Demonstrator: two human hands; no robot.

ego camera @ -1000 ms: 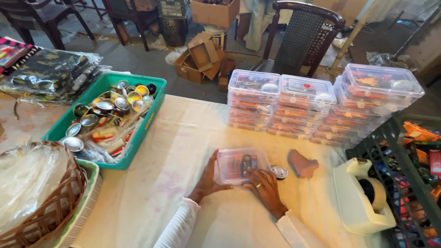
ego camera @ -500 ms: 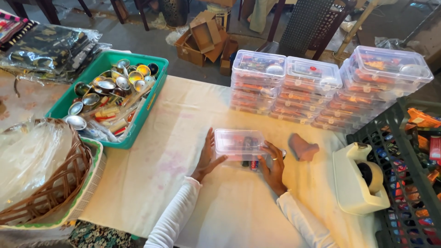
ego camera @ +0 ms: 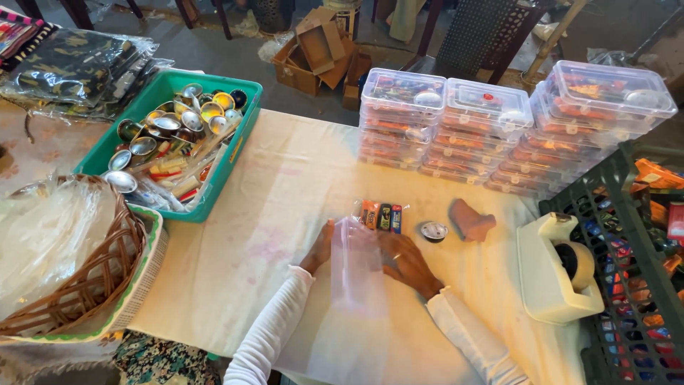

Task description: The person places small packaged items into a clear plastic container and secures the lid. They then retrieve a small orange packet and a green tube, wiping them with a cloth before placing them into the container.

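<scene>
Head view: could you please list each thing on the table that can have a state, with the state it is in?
Clear plastic box: tilted up, held between both hands.
Left hand: on the box's left side.
Right hand: on the box's right side.
Small packets: lying flat on the cloth.
Round tin: lying on the cloth.
Stacked clear boxes: lids shut, filled.
Green tray: full of small tins.
Tape dispenser: roll loaded.

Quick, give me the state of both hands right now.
Left hand: closed on the left edge of the clear plastic box, holding it up.
Right hand: gripping the box's right edge.
</scene>
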